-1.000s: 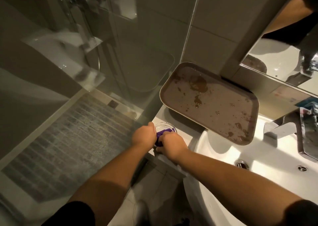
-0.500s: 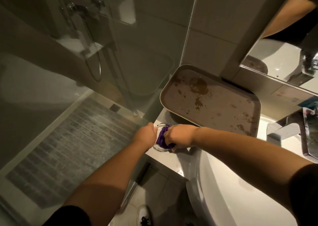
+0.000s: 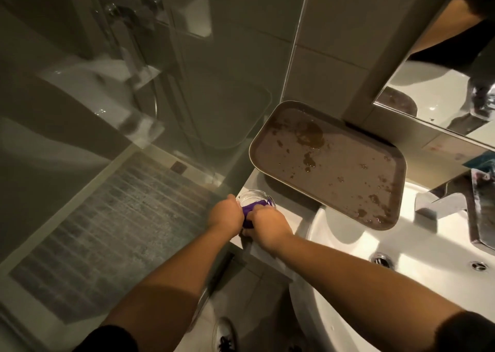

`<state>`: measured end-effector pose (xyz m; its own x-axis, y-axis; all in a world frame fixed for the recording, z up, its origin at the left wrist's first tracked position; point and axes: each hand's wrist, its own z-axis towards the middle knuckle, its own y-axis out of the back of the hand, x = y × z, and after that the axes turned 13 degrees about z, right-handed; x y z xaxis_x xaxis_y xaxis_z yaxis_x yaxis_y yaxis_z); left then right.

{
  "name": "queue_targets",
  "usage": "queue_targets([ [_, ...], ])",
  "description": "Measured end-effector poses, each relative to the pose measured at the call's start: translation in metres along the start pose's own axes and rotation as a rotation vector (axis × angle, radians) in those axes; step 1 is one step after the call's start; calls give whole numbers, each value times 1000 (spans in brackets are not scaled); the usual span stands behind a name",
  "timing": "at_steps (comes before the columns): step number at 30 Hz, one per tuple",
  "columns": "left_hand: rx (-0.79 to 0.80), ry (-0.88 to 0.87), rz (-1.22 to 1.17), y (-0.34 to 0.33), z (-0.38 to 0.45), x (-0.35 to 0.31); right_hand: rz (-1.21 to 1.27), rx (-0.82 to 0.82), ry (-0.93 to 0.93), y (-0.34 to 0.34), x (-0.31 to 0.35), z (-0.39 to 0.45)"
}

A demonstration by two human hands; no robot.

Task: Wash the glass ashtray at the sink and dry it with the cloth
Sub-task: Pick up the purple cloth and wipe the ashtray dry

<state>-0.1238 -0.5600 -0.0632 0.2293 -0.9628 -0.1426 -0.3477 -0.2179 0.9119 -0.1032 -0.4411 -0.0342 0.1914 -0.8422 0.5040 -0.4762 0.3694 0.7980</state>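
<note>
The glass ashtray is seen on the white ledge left of the sink, close to the ledge's outer corner and beside the shower glass; its near half is covered by both hands. The left hand is laid against the ashtray's left rim, with the fingers curled round it; how far they reach under cannot be told. A purple cloth is bunched inside the ashtray and is gripped by the right hand, whose fingers are curled down onto it; the fingertips themselves are hidden by the knuckles. The two hands are held just beside each other, almost touching.

A brown tray, spotted with dark wet stains, is propped behind the ashtray, overhanging the sink's rim and leaning toward the tiled wall; a chrome tap is seen to its right; a mirror is mounted above; a grey mat is visible through the shower glass.
</note>
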Motion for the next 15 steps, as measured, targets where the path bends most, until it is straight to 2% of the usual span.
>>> queue_targets([
  [3, 31, 14, -80, -1, -1, 6, -62, 158, 119, 19, -8, 2],
  [8, -3, -74, -19, 0, 1, 7, -288, 454, 269, 51, -16, 12],
  [11, -16, -92, 96, 0, 2, 3, -369, 491, 319, 57, -16, 15],
  [15, -11, -72, 172, 0, -1, -1, -315, 430, 270, 49, -18, 11],
])
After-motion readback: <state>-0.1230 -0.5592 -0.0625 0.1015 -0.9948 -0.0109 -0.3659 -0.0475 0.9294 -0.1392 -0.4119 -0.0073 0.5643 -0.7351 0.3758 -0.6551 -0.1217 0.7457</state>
